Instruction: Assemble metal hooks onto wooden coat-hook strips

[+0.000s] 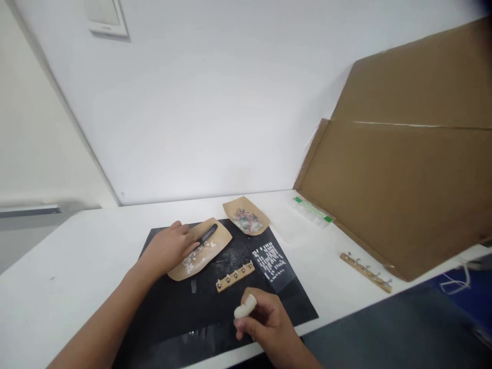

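Above the left paper tray (221,240), my left hand (175,246) is closed with its fingers at the lower end of a slim black tool (208,233); its exact kind is unclear. Small white pieces (190,264) lie in that tray under the hand. Near the front edge of the black mat (169,318), my right hand (265,320) pinches an off-white, curved, finger-like piece (246,306) between thumb and fingers. Just beyond it lies a wooden strip (235,278) with several small metal fittings along its top.
A second paper tray (230,207) holds small colourful packets. On the mat's right lies a clear sheet (286,281) with rows of white bits. A green-and-clear plastic case (313,211), another wooden strip (365,272) and a large folded cardboard (400,189) stand to the right.
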